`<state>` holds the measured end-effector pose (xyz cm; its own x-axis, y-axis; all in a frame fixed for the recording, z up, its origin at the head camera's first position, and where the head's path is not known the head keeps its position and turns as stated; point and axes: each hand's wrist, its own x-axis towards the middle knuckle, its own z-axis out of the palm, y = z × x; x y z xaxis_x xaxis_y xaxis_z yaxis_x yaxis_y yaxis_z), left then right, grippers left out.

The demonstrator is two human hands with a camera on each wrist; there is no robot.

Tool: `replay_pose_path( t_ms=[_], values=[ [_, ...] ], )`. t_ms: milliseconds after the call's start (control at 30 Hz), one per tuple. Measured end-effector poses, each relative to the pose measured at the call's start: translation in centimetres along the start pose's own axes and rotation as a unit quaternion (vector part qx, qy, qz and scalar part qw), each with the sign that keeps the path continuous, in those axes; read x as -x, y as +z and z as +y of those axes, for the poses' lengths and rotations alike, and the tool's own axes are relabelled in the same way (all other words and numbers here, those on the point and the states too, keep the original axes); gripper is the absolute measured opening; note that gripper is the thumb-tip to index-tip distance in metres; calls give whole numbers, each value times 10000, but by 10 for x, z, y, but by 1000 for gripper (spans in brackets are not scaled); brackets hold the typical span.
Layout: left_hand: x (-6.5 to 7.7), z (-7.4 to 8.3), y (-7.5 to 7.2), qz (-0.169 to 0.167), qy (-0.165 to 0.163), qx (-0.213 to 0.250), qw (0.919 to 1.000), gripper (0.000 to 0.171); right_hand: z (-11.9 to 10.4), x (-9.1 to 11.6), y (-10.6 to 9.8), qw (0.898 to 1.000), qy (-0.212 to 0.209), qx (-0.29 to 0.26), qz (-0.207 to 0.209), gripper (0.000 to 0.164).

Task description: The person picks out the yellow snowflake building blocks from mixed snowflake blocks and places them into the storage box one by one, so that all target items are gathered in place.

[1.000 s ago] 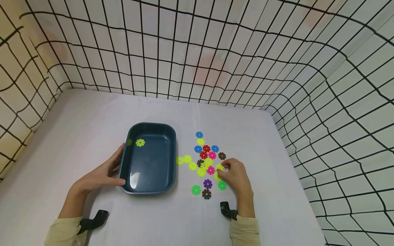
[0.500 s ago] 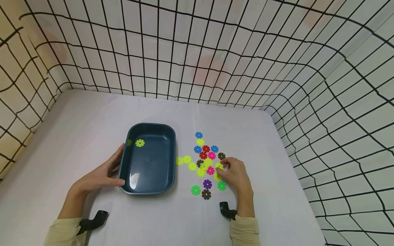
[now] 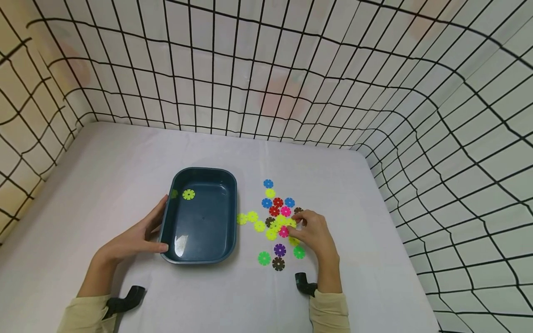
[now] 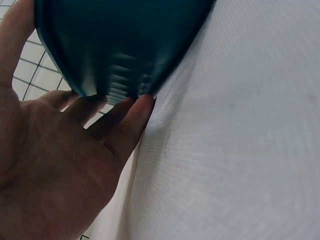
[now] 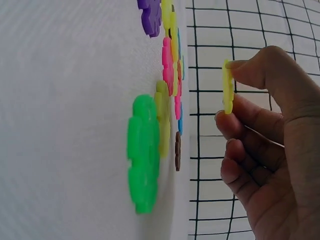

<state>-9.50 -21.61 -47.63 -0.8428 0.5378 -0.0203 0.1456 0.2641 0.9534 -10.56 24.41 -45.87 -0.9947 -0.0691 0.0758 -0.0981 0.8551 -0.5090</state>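
A dark blue plastic tub (image 3: 202, 226) stands on the white cloth, with one yellow notched disc (image 3: 189, 194) inside it. My left hand (image 3: 133, 238) holds the tub's left side, thumb at the rim and fingertips against the outer wall, as the left wrist view shows. Between thumb and fingers my right hand (image 3: 315, 232) pinches another yellow notched disc (image 5: 228, 87), lifted off the cloth. Under and left of that hand lie loose notched discs, among them a purple disc (image 3: 280, 250), a green disc (image 5: 143, 155) and a pink disc (image 3: 285, 211). Several yellow ones overlap.
Black wire mesh (image 3: 258, 88) borders the table at the back and both sides. A white cloth (image 3: 200, 300) covers the tabletop. Each wrist wears a black camera mount, one being the left mount (image 3: 126, 300). Two yellow discs (image 3: 247, 217) lie close to the tub's right wall.
My right hand, pinching the yellow disc, has lifted slightly and moved left over the other discs. The left hand keeps its hold, and the tub stays where it was.
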Motion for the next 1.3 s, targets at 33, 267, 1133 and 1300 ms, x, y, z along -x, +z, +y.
replay_pose_path(
  t_ms=[33, 267, 1133, 1300],
  values=[
    [0, 0, 0, 7, -5, -6, 10000, 117, -1, -1, 0, 10000, -22, -18, 3, 31],
    [0, 0, 0, 37, -99, -171, 9998, 117, -17, -6, -4, 9991, -416, -59, 70, 31],
    [1, 0, 2, 71, -125, 26, 9999, 117, -105, -65, -7, 9678, -2512, -62, -122, 21],
    [1, -1, 2, 63, -136, 136, 9998, 118, -120, -71, -4, 9622, -2716, -31, -171, 20]
  ],
)
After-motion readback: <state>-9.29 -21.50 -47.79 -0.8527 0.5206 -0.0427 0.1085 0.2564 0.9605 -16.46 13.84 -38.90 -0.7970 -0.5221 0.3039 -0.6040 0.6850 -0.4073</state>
